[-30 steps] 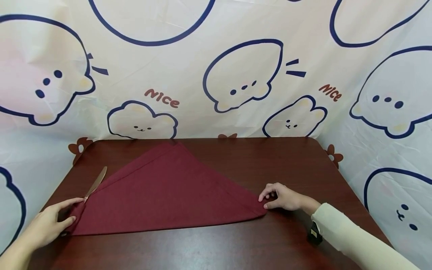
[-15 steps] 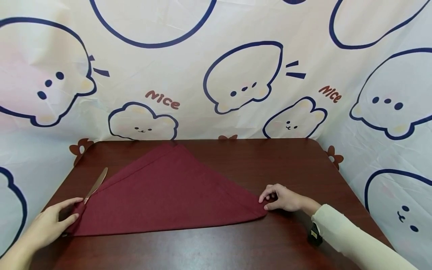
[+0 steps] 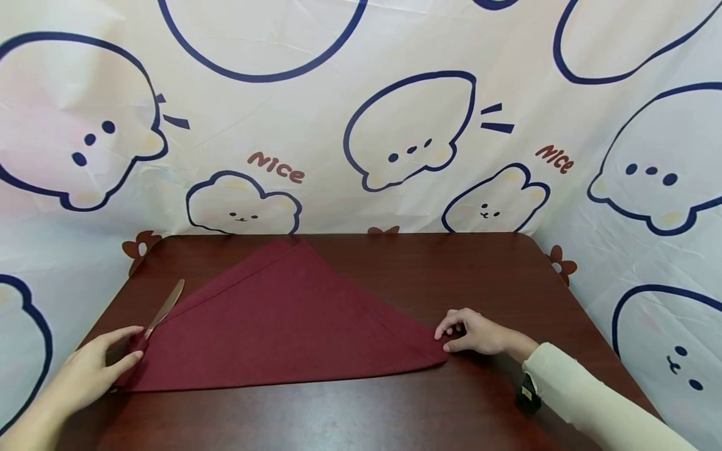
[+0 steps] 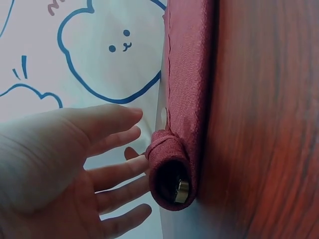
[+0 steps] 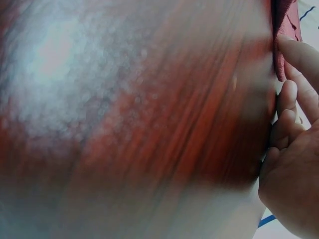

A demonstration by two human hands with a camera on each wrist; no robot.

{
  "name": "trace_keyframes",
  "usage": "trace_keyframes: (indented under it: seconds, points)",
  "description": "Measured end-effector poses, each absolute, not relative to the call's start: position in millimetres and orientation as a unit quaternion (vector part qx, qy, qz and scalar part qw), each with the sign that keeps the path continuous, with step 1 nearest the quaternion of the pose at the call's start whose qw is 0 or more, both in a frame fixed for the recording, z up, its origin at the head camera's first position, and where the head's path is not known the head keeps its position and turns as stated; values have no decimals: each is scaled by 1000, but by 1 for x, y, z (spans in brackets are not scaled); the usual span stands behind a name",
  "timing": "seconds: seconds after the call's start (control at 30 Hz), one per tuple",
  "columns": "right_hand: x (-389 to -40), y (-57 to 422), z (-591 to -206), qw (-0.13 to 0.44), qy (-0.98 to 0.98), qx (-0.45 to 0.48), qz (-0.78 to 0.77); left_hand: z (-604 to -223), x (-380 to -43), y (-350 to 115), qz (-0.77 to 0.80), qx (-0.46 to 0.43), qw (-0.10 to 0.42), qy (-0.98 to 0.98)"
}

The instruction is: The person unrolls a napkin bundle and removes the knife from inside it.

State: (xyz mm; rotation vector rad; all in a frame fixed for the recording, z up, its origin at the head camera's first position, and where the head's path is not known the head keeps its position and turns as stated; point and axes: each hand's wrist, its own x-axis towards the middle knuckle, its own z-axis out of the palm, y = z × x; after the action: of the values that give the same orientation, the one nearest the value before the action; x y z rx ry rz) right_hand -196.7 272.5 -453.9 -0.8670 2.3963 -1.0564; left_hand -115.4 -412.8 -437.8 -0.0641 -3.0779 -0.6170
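A dark red cloth napkin (image 3: 271,326), folded into a triangle, lies on the table. Its left corner is rolled around a table knife, whose blade (image 3: 168,304) sticks out at the far side. In the left wrist view the roll (image 4: 167,147) shows its near end, with a metal handle end (image 4: 182,191) inside. My left hand (image 3: 93,373) touches this roll with fairly straight, spread fingers; in the left wrist view the thumb stands off it. At the opposite corner my right hand (image 3: 476,332) pinches the napkin between thumb and fingers.
The brown wooden table (image 3: 316,419) reflects light at its front. Printed cloth walls (image 3: 395,125) stand behind it and on both sides. A black device (image 3: 527,394) is strapped at the right wrist, below a pale sleeve (image 3: 586,388).
My left hand has shifted slightly right, its thumb moving farther over the roll. My right hand stays at the napkin's right corner. The head view has shifted a little.
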Motion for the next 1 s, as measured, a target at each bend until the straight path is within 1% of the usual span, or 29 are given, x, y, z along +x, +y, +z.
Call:
trace_keyframes:
  seconds: [0.1, 0.2, 0.33, 0.5, 1.0]
  points:
    - [-196, 273, -452, 192, 851, -311, -377, -438, -114, -413, -194, -21, -8, -981]
    - [-196, 273, -450, 193, 850, -313, -378, -438, -115, -412, -191, -30, 3, -981]
    - [-197, 272, -448, 190, 850, -311, -380, -437, -117, -412, -188, -36, 2, -981]
    - [-197, 271, -448, 194, 850, -308, -380, -441, -117, -414, -188, -34, -13, -981]
    - [-195, 273, -449, 184, 848, -322, -379, -441, -121, -414, -181, -23, -30, -983]
